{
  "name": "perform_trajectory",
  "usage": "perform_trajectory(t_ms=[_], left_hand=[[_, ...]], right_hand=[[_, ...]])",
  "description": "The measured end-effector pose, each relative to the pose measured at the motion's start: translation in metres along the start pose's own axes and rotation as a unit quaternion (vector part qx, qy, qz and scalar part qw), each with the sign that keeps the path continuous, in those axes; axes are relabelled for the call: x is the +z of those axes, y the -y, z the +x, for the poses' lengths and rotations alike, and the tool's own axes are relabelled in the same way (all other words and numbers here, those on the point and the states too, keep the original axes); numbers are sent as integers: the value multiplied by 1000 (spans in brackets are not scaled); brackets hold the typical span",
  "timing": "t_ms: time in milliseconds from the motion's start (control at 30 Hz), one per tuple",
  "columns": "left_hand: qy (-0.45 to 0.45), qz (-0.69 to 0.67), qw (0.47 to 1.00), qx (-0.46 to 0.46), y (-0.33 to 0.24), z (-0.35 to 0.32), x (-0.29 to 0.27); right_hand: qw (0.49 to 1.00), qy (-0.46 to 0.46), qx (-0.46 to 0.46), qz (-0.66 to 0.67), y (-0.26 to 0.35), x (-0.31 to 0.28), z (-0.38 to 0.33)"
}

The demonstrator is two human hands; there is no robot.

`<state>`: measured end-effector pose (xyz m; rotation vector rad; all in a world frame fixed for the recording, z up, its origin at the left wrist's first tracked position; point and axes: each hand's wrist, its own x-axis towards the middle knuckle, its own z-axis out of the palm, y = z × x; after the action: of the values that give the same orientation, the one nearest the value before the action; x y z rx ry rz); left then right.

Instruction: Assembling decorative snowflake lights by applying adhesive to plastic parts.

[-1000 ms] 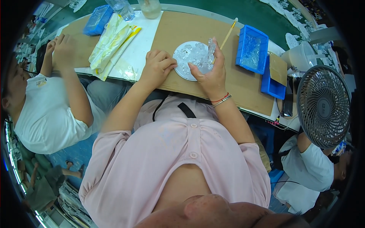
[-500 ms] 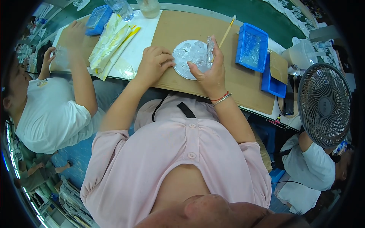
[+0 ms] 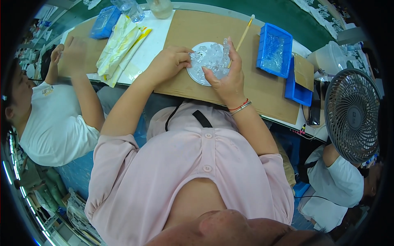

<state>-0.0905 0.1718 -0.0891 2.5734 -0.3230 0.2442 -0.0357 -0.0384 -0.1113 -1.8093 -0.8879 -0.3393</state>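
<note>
A round white plate (image 3: 198,78) lies on the brown cardboard, heaped with several small clear plastic pieces (image 3: 209,55). At its left rim is my left hand (image 3: 170,63), fingers bent and pressed together; whatever they pinch is too small or hidden to name. My right hand (image 3: 227,80) rests at the plate's right side, a red cord and a metal bangle on its wrist. A long clear plastic piece (image 3: 226,53) stands upright along the inner side of its fingers, while the thumb stays apart over the plate.
Beyond my right hand lies a thin brush (image 3: 246,33). Farther right are a blue tray (image 3: 259,49) of clear pieces, a second blue tray (image 3: 293,92) and a grey fan (image 3: 353,117). Yellow-white plastic packaging (image 3: 119,49) lies left. Co-workers (image 3: 61,119) sit on both sides.
My left hand has moved slightly right and up along the plate rim, its fingers drawn closer together. My right hand holds nearly the same place. The left co-worker's hands have shifted.
</note>
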Motion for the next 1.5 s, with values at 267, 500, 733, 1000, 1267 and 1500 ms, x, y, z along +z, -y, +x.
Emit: perform_trajectory(t_ms=[267,500,733,1000,1267,1500], left_hand=[[-19,2,1000,-5,0,-4,5],[-30,-34,995,-89,-2,-8,7],[28,-88,992,-85,4,0,-3],[37,-66,992,-104,-7,2,0],[-10,-23,997,-73,-6,-4,7],[-28,-76,986,-146,1,-5,13]], right_hand=[[1000,4,17,17,-1,2,0],[999,-16,5,39,-4,4,-1],[999,-7,13,51,-4,4,-2],[998,2,26,50,-3,2,-1],[1000,3,6,25,-1,0,1],[999,-3,21,34,1,1,-1]])
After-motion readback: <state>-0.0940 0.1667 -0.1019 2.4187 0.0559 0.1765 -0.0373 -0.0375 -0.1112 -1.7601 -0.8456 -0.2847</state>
